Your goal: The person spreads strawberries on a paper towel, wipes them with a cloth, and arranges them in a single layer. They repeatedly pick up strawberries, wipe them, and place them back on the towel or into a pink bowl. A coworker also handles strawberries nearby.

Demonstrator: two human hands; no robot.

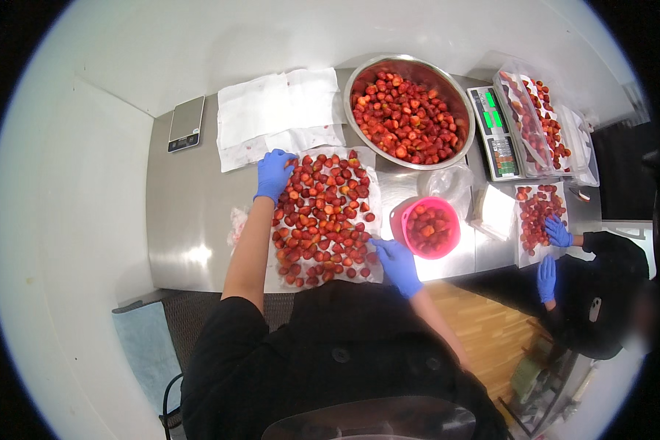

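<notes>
Hulled strawberries (pixel 324 209) lie spread over white paper towels (pixel 375 187) on the steel table before me. My left hand (pixel 275 175), in a blue glove, rests its fingertips at the upper left edge of the berries; whether it grips one is not clear. On the right side of the paper, my right hand (pixel 398 264), also gloved, has its fingertips beside the berries, and its hold cannot be made out. Just beyond it stands a pink plastic basket (pixel 455 220) with strawberries inside. A large steel bowl (pixel 470 132) full of strawberries stands at the back.
Layered paper towels (pixel 277 107) and a small kitchen scale (pixel 187 124) lie at the back left. Right of the bowl are a larger digital scale (pixel 496 132) and clear containers (pixel 528 132) of strawberries. A co-worker's gloved hands (pixel 558 231) are at berries on the far right.
</notes>
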